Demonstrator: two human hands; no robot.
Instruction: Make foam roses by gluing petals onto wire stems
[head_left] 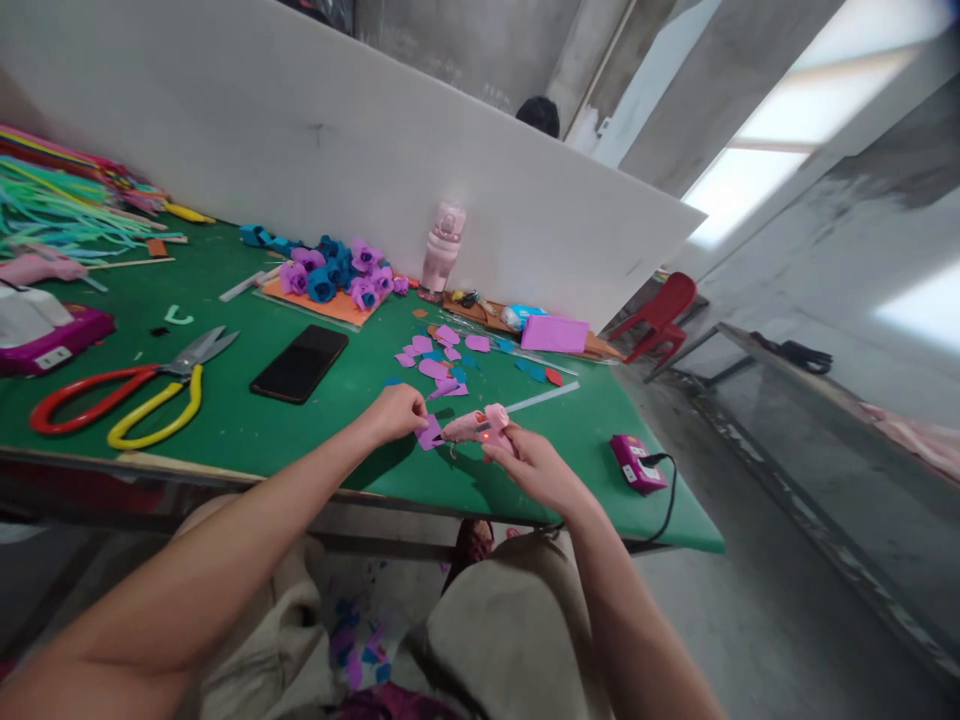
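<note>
My left hand point(399, 412) pinches a small purple paper piece point(429, 433) just above the green table. Wrapped around the handle of a pink hot glue gun point(480, 426) is my right hand point(534, 462). The gun's nozzle points left and meets the paper, or nearly so; I cannot tell if they touch. A small orange light glows on the gun, and a clear glue stick point(544, 397) appears behind it. Beyond my hands lie loose purple paper cutouts point(433, 369) with a few blue ones among them.
Scissors point(161, 375) with red and yellow handles and a black phone point(300, 364) lie left. Behind them, purple and blue paper flowers point(337, 272) rest on orange sheets. A pink tumbler point(442, 250) stands by the white partition point(375, 130). A purple power socket point(638, 463) with a cord sits right.
</note>
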